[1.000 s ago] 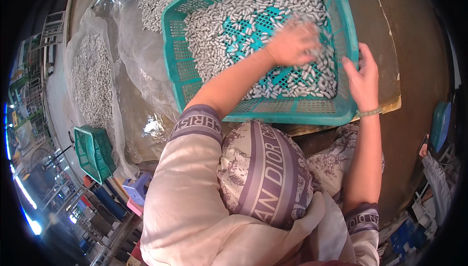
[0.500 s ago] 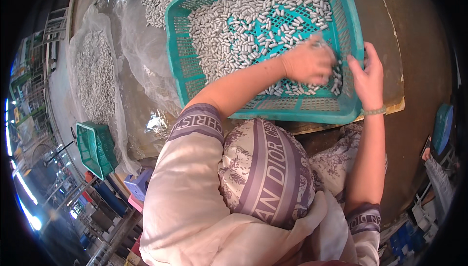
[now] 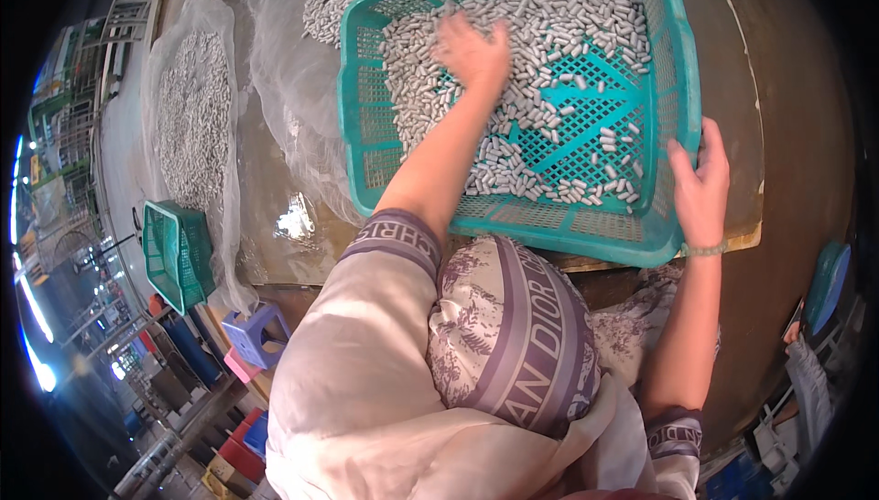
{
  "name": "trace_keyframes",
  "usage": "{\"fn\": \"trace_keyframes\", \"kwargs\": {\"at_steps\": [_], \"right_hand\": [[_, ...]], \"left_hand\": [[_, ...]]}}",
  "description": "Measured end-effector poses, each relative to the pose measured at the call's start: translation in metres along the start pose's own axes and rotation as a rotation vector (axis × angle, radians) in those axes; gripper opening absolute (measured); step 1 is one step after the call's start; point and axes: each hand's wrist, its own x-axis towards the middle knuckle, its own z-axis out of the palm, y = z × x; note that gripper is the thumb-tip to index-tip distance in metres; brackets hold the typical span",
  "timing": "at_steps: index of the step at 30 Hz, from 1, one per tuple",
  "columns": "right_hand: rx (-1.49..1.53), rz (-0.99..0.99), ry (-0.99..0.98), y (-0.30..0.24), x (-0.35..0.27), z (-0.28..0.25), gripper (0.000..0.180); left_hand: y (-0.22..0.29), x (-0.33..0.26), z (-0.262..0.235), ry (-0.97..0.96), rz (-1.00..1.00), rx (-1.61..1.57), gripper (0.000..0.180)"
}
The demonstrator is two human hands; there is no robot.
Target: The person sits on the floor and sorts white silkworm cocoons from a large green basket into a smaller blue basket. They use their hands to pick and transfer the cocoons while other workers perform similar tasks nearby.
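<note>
A large teal plastic basket (image 3: 520,225) with mesh walls and floor sits before me. Many small, silvery-white, capsule-shaped pieces (image 3: 549,15) lie in it, heaped toward the far and left sides. My left hand (image 3: 474,49) rests among them in the left part of the basket, slightly blurred, its fingers spread and no held piece visible. At the right wall, my right hand (image 3: 701,179) grips the rim, thumb inside and fingers outside. Bare mesh floor shows between the heap and that wall, with a few loose pieces on it.
More such pieces lie beyond the basket on the table (image 3: 284,257) and on a clear plastic sheet (image 3: 197,97) at the left. A smaller green basket (image 3: 176,257) and a purple stool (image 3: 256,333) stand lower left. Another person's sleeve (image 3: 810,376) shows at far right.
My left hand has swept from the basket's right side to its far left, and its fingers have spread. More floor shows at the right. The right hand still grips the rim.
</note>
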Motion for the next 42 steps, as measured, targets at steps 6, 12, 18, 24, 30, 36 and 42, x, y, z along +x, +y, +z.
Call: {"fn": "trace_keyframes", "kwargs": {"at_steps": [6,12,18,24,30,36,42], "right_hand": [[0.045,0.009,-0.035,-0.013,0.001,0.000,0.023],[0.047,-0.010,-0.038,-0.012,0.001,0.000,0.022],[0.057,0.031,-0.034,-0.002,-0.003,-0.002,0.021],[-0.004,0.060,-0.047,0.003,-0.004,-0.004,0.025],[-0.033,-0.032,-0.004,0.002,-0.001,0.001,0.023],[0.039,-0.008,-0.033,-0.002,-0.001,-0.002,0.024],[0.012,0.032,-0.032,0.009,-0.007,-0.003,0.026]], "left_hand": [[0.090,-0.001,-0.005,-0.142,0.233,-0.367,0.057],[0.114,-0.013,-0.019,-0.382,0.666,-0.748,0.039],[0.054,-0.070,-0.077,-0.786,1.204,-0.713,0.036],[-0.052,-0.017,-0.099,-0.625,0.801,0.102,0.063],[-0.035,-0.001,-0.034,-0.355,0.351,0.068,0.081],[0.088,-0.062,-0.057,-0.603,1.023,-0.335,0.067],[0.010,-0.070,-0.088,-0.884,1.201,-0.310,0.057]]}}
